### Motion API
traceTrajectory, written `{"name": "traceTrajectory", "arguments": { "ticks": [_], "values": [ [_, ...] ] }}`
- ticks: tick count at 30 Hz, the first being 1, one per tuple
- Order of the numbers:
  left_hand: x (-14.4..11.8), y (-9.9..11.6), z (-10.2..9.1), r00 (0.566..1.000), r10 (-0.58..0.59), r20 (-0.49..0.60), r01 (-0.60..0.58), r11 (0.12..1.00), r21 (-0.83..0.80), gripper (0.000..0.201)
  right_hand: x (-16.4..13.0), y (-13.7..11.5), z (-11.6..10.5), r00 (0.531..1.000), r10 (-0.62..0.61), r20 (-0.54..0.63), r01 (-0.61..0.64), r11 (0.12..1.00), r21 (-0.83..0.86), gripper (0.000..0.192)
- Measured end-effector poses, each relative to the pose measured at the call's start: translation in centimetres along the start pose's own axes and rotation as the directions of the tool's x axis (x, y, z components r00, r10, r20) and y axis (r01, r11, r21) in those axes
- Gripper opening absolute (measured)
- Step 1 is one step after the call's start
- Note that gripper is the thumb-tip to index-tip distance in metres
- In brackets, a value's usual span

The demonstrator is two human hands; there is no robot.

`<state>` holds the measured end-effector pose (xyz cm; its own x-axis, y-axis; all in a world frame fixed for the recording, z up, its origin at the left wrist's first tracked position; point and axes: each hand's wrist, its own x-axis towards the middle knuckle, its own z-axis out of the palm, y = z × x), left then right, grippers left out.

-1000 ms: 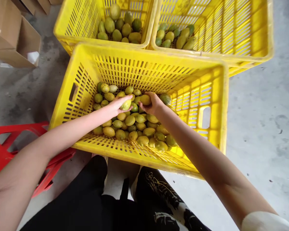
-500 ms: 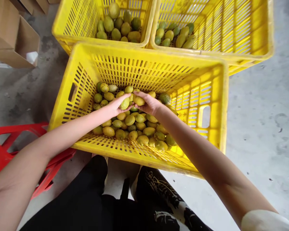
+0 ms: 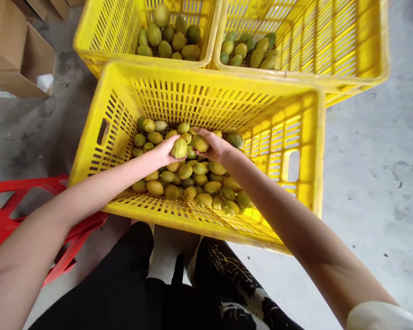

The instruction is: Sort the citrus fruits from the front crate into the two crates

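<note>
Head view: the left hand (image 3: 165,152) cups a yellow-green fruit (image 3: 179,148), fingers curled under it and mostly hidden; the right hand (image 3: 216,147) closes its fingers over a second fruit (image 3: 199,143). Both are held just above the fruit pile (image 3: 192,183) near the far wall of the near yellow crate (image 3: 209,87). The crate floor is covered by the pile; both forearms are cut off at the lower edge. Two more yellow crates (image 3: 351,55) with fruit stand behind on grey concrete floor (image 3: 371,183), cardboard boxes (image 3: 17,50) top left, red plastic frame (image 3: 7,206) left. Since half a second ago the two held fruits have drawn closer together, nearly touching
</note>
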<state>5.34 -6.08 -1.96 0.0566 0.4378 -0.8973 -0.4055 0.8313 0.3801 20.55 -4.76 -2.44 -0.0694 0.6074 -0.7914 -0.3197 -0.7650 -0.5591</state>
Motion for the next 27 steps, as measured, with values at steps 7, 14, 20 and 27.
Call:
{"name": "traceTrajectory", "arguments": {
  "ticks": [7, 14, 20, 27],
  "values": [
    [-0.13, 0.1, 0.05, 0.998, -0.06, 0.027, 0.062, 0.997, -0.043, 0.025, -0.43, -0.61, 0.42, 0.99, 0.064, -0.127, -0.056, 0.996, 0.064, 0.02],
    [-0.32, -0.07, 0.39, 0.992, 0.129, -0.009, -0.128, 0.99, 0.055, 0.022, -0.11, -0.43, 0.4, 0.99, 0.075, -0.123, -0.069, 0.996, 0.051, 0.029],
    [-0.46, 0.12, 0.44, 0.991, 0.128, -0.045, -0.126, 0.991, 0.043, 0.025, -0.55, -0.22, 0.62, 0.993, -0.004, -0.114, 0.003, 1.0, -0.011, 0.015],
    [-0.26, 0.13, 0.51, 1.0, -0.011, 0.026, 0.01, 0.999, 0.036, 0.034, -0.43, -0.24, 0.6, 0.977, 0.17, -0.125, -0.162, 0.984, 0.077, 0.023]
  ]
}}
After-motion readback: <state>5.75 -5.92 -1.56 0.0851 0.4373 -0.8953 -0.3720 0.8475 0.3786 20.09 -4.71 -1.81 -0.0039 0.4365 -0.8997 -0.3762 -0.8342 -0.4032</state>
